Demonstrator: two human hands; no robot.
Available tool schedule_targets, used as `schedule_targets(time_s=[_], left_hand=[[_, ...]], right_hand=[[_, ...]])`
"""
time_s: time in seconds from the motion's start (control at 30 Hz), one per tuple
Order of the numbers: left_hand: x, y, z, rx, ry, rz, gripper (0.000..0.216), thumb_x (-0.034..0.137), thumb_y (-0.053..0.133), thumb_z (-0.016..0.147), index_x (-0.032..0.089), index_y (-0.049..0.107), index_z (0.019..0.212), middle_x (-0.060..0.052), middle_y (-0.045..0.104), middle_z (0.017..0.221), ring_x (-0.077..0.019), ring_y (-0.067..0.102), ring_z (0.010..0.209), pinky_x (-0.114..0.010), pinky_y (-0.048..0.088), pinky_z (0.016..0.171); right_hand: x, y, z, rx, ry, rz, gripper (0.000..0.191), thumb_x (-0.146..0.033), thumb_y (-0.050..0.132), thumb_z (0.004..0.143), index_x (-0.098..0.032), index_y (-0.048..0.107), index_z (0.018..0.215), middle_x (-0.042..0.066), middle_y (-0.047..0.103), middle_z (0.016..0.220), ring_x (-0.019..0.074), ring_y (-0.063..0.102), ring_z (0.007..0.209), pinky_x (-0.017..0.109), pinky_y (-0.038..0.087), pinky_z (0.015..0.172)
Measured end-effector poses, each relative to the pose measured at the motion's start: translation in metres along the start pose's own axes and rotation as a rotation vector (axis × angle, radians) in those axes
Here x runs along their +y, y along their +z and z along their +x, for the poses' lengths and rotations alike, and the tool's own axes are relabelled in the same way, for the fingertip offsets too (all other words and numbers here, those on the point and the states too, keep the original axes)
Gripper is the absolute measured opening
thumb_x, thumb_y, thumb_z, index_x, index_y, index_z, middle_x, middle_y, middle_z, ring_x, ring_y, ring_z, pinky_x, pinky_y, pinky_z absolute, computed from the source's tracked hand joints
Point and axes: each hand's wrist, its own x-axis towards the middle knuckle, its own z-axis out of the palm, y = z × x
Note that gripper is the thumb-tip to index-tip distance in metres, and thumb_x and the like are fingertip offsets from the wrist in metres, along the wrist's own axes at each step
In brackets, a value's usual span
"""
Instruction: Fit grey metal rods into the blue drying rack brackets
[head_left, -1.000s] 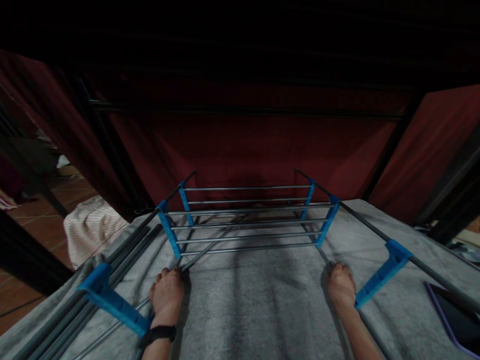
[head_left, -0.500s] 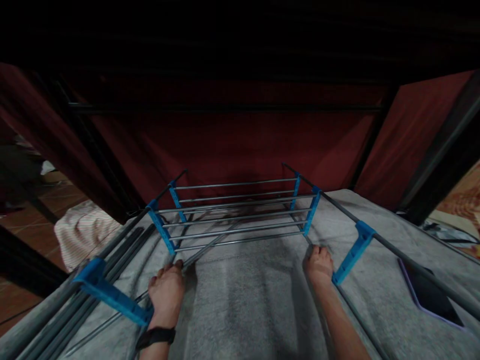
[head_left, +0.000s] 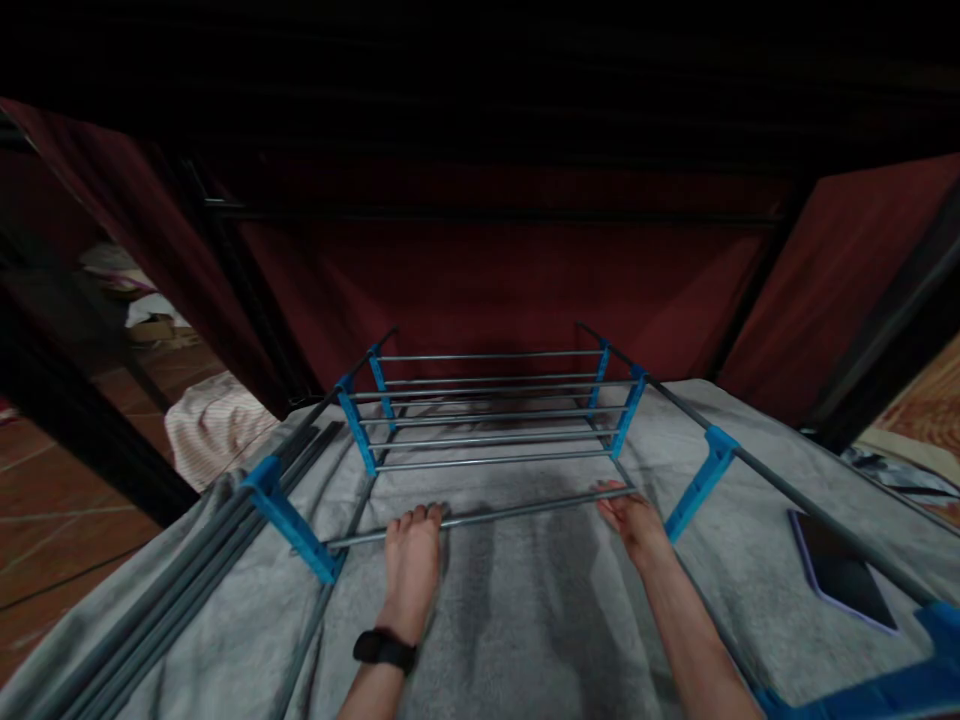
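A thin grey metal rod [head_left: 517,512] lies crosswise between the two sides of a rack frame. My left hand [head_left: 414,545] is closed over it near its left end, a dark band on the wrist. My right hand [head_left: 630,515] pinches its right end. The rod's left end meets a blue plastic bracket [head_left: 296,520] on the left side. On the right, another blue bracket [head_left: 701,485] stands just beyond my right hand, apart from the rod's end. Further back, several rods [head_left: 495,462] span pairs of blue brackets.
Several loose grey tubes [head_left: 187,590] lie along the left on a grey blanket [head_left: 517,620]. A phone [head_left: 844,575] rests at the right. One more blue bracket [head_left: 885,690] shows at the lower right corner. Dark posts and red cloth [head_left: 495,280] enclose the space.
The rod has swung from a slanting position to lying across the frame. My left hand has moved right along with it, and my right hand now grips its right end. The view shifted slightly.
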Motion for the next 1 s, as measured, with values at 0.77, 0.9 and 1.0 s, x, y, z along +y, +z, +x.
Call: schedule_targets(time_s=[0.77,0.9,1.0], left_hand=[[0.034,-0.004,-0.033,-0.016,0.252,-0.103,0.030,0.010,0.036,0.092,0.017,0.059,0.108,-0.009,0.062,0.098,-0.0209,0.056,0.092,-0.038,0.037,0.089],[0.032,-0.010,-0.036,-0.027,0.231,-0.099,0.028,0.011,0.037,0.092,0.016,0.061,0.105,-0.010,0.063,0.097,-0.0204,0.056,0.091,-0.039,0.036,0.091],[0.031,-0.014,-0.038,0.008,0.251,-0.111,0.027,0.013,0.038,0.092,0.018,0.061,0.105,-0.009,0.062,0.099,-0.0209,0.055,0.094,-0.039,0.035,0.094]], right_hand=[[-0.031,-0.034,-0.031,0.110,0.208,0.320,0.010,-0.012,0.050,0.082,-0.021,0.055,0.079,0.004,0.063,0.095,0.0124,0.065,0.082,0.025,0.059,0.064],[-0.028,-0.034,-0.037,0.157,0.239,0.340,0.015,-0.010,0.045,0.082,-0.022,0.052,0.081,0.002,0.062,0.096,0.0105,0.065,0.079,0.024,0.058,0.064],[-0.028,-0.035,-0.043,0.206,0.251,0.364,0.017,-0.008,0.043,0.080,-0.023,0.051,0.082,0.001,0.061,0.096,0.0085,0.065,0.079,0.023,0.057,0.069]])
